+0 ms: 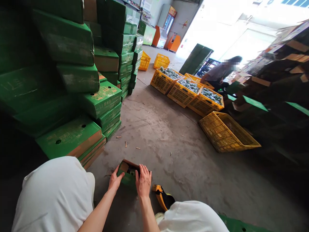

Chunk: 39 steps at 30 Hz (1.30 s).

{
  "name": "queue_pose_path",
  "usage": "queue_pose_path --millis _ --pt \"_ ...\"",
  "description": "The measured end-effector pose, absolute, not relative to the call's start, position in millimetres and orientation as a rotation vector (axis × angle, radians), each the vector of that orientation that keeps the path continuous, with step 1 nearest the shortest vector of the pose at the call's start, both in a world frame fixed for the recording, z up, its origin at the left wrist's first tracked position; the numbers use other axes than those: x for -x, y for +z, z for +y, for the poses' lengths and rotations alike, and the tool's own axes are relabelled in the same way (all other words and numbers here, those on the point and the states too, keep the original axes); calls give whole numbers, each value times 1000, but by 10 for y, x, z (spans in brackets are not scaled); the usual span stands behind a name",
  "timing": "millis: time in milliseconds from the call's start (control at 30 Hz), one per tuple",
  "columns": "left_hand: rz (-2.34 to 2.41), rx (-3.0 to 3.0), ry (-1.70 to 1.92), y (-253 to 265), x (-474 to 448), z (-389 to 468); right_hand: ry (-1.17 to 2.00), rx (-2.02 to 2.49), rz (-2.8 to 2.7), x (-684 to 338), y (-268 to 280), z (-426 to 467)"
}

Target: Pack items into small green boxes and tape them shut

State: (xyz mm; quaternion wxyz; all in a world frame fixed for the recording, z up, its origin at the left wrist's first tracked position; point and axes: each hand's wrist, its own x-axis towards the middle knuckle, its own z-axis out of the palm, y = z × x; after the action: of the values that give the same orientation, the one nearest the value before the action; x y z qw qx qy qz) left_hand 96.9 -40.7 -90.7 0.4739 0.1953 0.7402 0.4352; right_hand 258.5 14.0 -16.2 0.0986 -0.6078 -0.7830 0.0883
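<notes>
On the floor between my knees is a small green cardboard box [128,181], its top flaps partly raised and its inside dark. My left hand [116,178] grips the box's left side, thumb on the near edge. Along the right side lies my right hand [144,181], fingers bent over the flap and thumb at the near edge. What the box holds is too dark to make out. Just right of my right hand, an orange-and-black hand tool [162,197], which looks like a tape dispenser, rests on the floor near my right knee.
Stacked green cartons [70,137] rise on the left. Ahead to the right stand yellow crates [180,96] filled with small greenish items, beside a crouching person [216,72]. A yellow crate [217,133] sits tilted nearer. More boxes [256,103] pile up at right; cardboard scraps [126,144] litter the floor.
</notes>
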Motion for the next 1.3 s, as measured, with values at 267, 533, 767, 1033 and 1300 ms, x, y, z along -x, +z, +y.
queue_pose_path --millis 267,533,767,1033,1300 --pt "1801 -584 1001 -818 -965 -408 381 1891 -2396 -2608 -401 -343" --pt "2095 -1182 807 -454 -1207 -385 363 1877 -2439 -2629 -401 -417" --pt "1861 -1620 504 -482 -1395 -390 411 1931 -2457 -2590 -409 -469" --pt "1844 -1552 646 -387 -1281 -347 532 1981 -2237 -2596 -259 -350" --pt "1875 -953 600 -220 -570 15 737 2353 -1909 -2987 192 -172"
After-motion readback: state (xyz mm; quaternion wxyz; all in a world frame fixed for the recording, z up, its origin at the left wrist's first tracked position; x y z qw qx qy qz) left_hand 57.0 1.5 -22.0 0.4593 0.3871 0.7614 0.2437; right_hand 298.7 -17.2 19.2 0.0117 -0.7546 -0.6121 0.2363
